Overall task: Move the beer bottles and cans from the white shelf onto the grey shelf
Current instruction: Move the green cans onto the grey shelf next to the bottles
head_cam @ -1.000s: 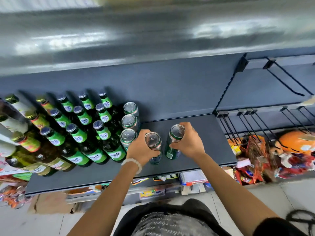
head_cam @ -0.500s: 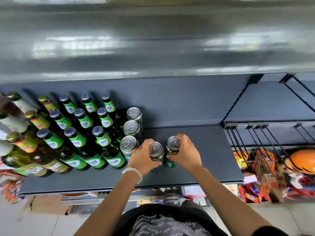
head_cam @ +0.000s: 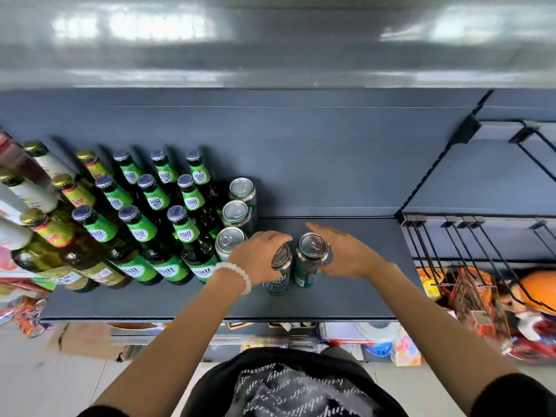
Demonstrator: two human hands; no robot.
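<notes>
Two green beer cans stand upright side by side on the grey shelf (head_cam: 346,299) near its front edge. My left hand (head_cam: 258,257), with a white bead bracelet at the wrist, hovers over the left can (head_cam: 278,278); its loosely curved fingers cover part of the can's top. My right hand (head_cam: 346,254) is spread open just right of the right can (head_cam: 310,257), palm facing it. To the left, three more cans (head_cam: 237,213) form a column, with rows of green-labelled beer bottles (head_cam: 150,218) beyond them.
Yellow-labelled and white bottles (head_cam: 45,212) crowd the shelf's far left. The right half of the shelf is bare up to a bracket. Black wire hooks (head_cam: 481,245) with hanging toys and an orange helmet (head_cam: 538,290) lie to the right. Packaged goods sit on the shelf below.
Both cans came down onto the shelf. My right hand has let go of its can and spread open; my left hand has loosened and risen over its can.
</notes>
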